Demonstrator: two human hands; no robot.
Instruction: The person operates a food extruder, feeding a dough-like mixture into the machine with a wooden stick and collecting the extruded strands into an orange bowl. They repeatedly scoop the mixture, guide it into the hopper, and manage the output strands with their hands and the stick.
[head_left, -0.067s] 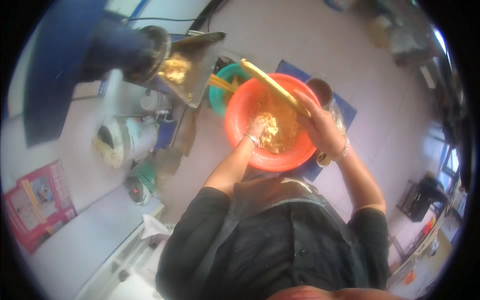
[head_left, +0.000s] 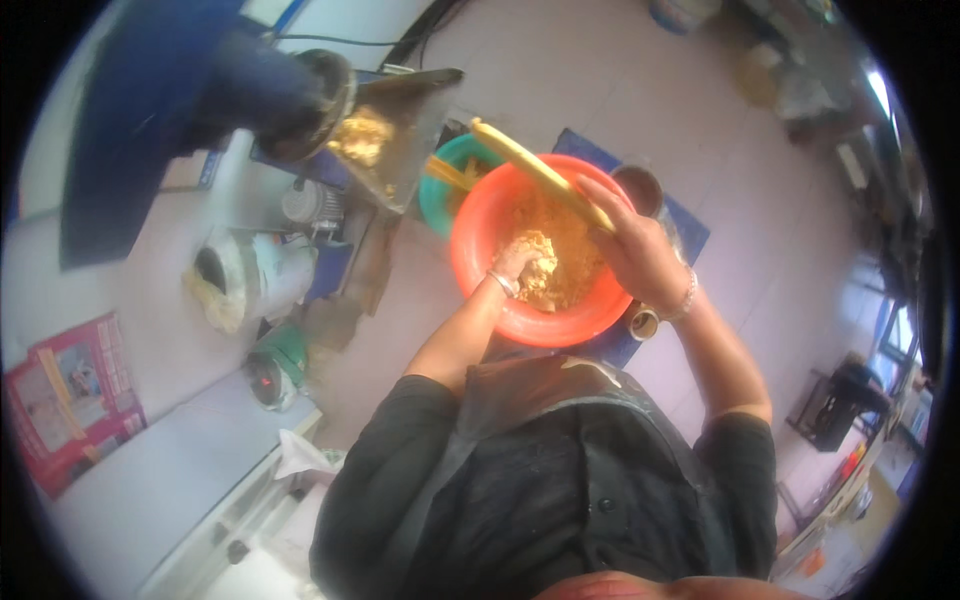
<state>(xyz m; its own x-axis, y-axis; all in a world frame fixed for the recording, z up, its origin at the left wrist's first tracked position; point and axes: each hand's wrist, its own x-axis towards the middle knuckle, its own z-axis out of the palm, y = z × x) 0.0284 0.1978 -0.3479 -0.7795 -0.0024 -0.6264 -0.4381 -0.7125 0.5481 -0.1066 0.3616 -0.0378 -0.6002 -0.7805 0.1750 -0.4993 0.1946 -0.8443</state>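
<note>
My left hand (head_left: 513,263) is down inside a red-orange basin (head_left: 470,215), its fingers closed into a clump of crumbly yellow mash (head_left: 540,258). The fingertips are buried in it. More of the tan, crumbly stuff covers the basin's bottom. At the basin's right rim, my right hand (head_left: 645,250) grips a pale wooden stick (head_left: 530,162), which slants up to the left across the far rim. Whether that hand also holds the rim is hard to make out.
A dark blue machine (head_left: 215,95) stands at the upper left; its metal tray (head_left: 405,150) holds yellow lumps. Behind the basin is a green tub (head_left: 440,200) with a yellow handle in it. A blue board (head_left: 688,225) and a brown pot (head_left: 640,183) lie to the right.
The stick's far end has shifted slightly left. Both hands stay almost where they were, and the surroundings shift a little in the view.
</note>
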